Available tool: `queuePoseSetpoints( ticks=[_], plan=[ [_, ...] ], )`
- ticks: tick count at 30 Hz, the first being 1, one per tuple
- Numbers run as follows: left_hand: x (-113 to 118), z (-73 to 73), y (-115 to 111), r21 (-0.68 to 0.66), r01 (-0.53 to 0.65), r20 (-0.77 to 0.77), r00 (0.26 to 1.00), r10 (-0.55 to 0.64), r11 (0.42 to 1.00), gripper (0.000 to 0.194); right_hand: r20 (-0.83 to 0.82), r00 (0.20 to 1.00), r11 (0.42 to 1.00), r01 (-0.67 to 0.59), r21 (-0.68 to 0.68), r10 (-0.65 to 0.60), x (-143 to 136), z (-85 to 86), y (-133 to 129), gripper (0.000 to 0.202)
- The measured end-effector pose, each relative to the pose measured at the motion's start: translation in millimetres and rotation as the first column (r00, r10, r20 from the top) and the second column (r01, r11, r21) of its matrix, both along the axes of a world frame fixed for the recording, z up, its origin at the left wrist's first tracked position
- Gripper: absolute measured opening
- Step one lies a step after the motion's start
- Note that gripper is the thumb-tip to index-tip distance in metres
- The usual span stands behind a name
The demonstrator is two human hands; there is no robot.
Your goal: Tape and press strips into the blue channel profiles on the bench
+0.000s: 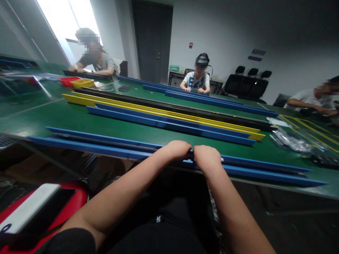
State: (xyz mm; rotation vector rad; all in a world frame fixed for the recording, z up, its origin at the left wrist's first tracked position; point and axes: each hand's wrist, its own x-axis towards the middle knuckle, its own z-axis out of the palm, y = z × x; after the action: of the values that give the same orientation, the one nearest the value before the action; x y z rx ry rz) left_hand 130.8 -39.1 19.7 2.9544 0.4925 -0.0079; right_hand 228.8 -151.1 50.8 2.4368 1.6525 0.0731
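Observation:
A long blue channel-shaped rail (275, 177) lies along the near edge of the green table, with a dark groove down its length. Over its middle, my left hand (178, 149) and my right hand (208, 157) are side by side, both with fingers curled down into the groove. A dark bit shows between them, but my fingers and knuckles hide what they grip. A small white piece (222, 159) peeks out beside my right hand.
Beyond lie another blue rail (172, 124), a yellow rail (159, 112) and a black rail (148, 102). Red (68, 82) and yellow trays (82, 83) stand back left; clear plastic bags (290, 141) lie right. Several people sit around the table. A red stool (79, 197) is lower left.

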Motion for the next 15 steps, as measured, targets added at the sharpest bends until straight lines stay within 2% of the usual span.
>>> queuePoseSetpoints(
  ticks=[7, 15],
  plan=[
    [-4.0, -2.2, 1.1, 0.078, 0.069, 0.084, 0.994, -0.075, 0.995, 0.023, 0.013, 1.000, 0.999, -0.011, 0.044, 0.010, -1.0, -0.5, -7.2, 0.035],
    [-6.1, -8.0, 7.0, 0.100, 0.091, 0.087, 0.991, -0.100, 0.991, 0.022, 0.010, 1.000, 0.999, -0.027, 0.035, 0.027, -0.9, 1.8, -5.1, 0.035]
  ],
)
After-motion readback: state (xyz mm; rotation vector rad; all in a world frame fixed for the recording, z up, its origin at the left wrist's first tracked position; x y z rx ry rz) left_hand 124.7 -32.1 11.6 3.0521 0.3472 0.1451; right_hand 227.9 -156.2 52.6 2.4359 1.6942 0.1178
